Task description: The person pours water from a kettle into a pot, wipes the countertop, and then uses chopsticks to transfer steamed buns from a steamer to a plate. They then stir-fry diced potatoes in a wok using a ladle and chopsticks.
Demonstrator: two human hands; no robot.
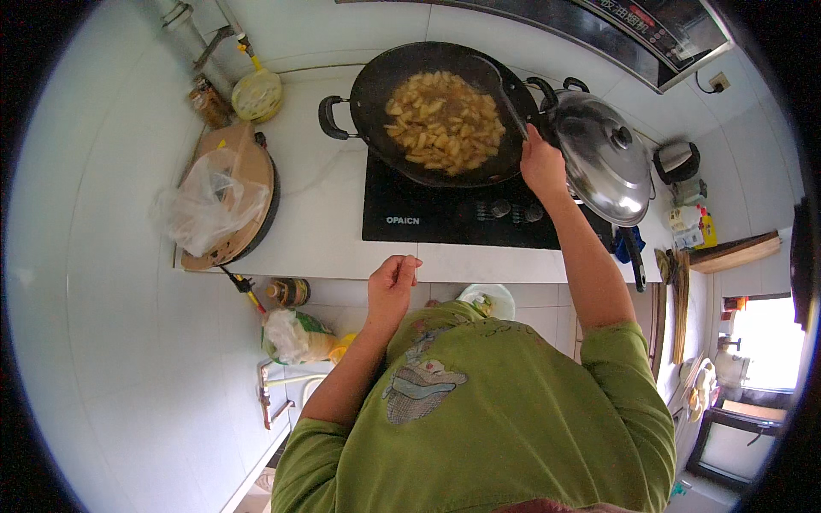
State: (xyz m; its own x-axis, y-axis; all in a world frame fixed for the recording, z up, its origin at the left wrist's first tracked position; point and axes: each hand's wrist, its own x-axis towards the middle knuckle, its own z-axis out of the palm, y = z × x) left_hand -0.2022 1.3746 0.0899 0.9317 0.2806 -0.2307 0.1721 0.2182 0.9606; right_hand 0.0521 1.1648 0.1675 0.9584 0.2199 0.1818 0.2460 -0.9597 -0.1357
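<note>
A large black wok (374, 96) stands on the black cooktop (442, 224), holding chopped yellowish pieces of food (442, 122) in brown liquid. My right hand (545, 165) grips a long-handled cooking utensil (507, 99) at the wok's right side. Its handle slopes up along the inner wall; I cannot tell whether its head is a spatula or a ladle. Below the counter's front edge in view, my left hand (392, 282) is loosely closed, with nothing seen in it. It is apart from the wok.
Right of the wok, a domed steel lid (603, 147) lies over a long-handled pan (634, 260). On the left counter (308, 192) sit a round board (247, 224) and a clear plastic bag (211, 205). A range hood (641, 38) overhangs the back right. Below is a bin (503, 298).
</note>
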